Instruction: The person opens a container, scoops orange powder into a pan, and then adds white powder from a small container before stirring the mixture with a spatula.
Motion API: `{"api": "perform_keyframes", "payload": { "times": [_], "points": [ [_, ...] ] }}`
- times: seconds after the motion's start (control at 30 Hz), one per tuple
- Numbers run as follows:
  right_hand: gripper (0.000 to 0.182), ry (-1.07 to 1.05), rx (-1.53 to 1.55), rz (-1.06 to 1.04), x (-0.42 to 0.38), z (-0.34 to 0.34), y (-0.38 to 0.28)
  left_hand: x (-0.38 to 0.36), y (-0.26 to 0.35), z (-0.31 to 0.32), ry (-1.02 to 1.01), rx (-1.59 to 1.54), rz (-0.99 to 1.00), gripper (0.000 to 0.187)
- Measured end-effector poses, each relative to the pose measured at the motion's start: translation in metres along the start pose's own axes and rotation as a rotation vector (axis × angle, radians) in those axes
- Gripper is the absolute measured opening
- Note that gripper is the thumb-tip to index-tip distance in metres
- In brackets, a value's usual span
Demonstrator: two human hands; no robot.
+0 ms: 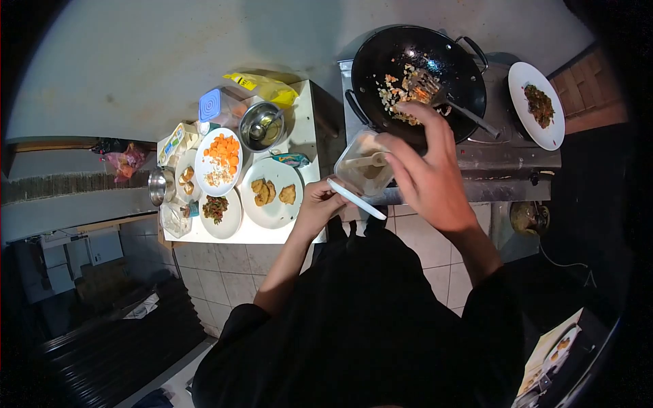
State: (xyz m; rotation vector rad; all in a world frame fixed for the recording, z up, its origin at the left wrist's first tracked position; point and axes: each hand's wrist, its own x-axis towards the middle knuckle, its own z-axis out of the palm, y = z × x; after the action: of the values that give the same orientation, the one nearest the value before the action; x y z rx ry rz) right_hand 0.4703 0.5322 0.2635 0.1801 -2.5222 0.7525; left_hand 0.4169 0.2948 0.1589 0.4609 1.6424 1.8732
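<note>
My left hand (320,207) is closed around a clear plastic container (345,163), held in front of the stove's edge. The container's white lid (357,199) is swung open, seen nearly edge-on by my left thumb. Inside lies a pale spoon (371,162). Just right of the container is my right hand (432,173), its fingers bent and apart; the fingertips come close to the spoon and container rim, and no held thing shows. Beyond it, a black wok (371,61) contains chopped food (394,95) and a metal spatula (469,117) whose handle leans on the rim.
Right of the wok, a white plate (552,129) bears cooked food. On the left table (305,129) stand a carrot plate (201,166), a plate with fried pieces (262,217), a metal bowl (253,139), a blue-lidded box (211,105) and a yellow bag (269,88).
</note>
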Motion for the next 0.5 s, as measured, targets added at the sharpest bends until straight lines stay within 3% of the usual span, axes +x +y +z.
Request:
{"api": "perform_keyframes", "payload": {
  "times": [0.1, 0.17, 0.27, 0.4, 0.5],
  "points": [
    [0.023, -0.143, 0.000, -0.094, 0.013, 0.000, -0.008, 0.000, 0.003, 0.002, 0.046, -0.053, -0.014, 0.007],
    [0.019, -0.297, -0.040, -0.168, 0.020, 0.005, -0.009, 0.002, 0.012, 0.003, -0.019, 0.111, 0.033, 0.006],
    [0.017, -0.372, 0.015, -0.212, 0.025, 0.016, -0.006, 0.001, 0.020, 0.008, 0.006, 0.102, 0.026, 0.007],
    [0.015, -0.353, 0.038, -0.243, 0.026, 0.018, -0.004, 0.001, 0.029, 0.006, 0.029, 0.090, 0.018, 0.007],
    [0.014, -0.312, -0.112, -0.270, 0.028, 0.006, -0.006, -0.001, 0.030, 0.003, 0.038, 0.166, 0.062, 0.006]
  ]
}}
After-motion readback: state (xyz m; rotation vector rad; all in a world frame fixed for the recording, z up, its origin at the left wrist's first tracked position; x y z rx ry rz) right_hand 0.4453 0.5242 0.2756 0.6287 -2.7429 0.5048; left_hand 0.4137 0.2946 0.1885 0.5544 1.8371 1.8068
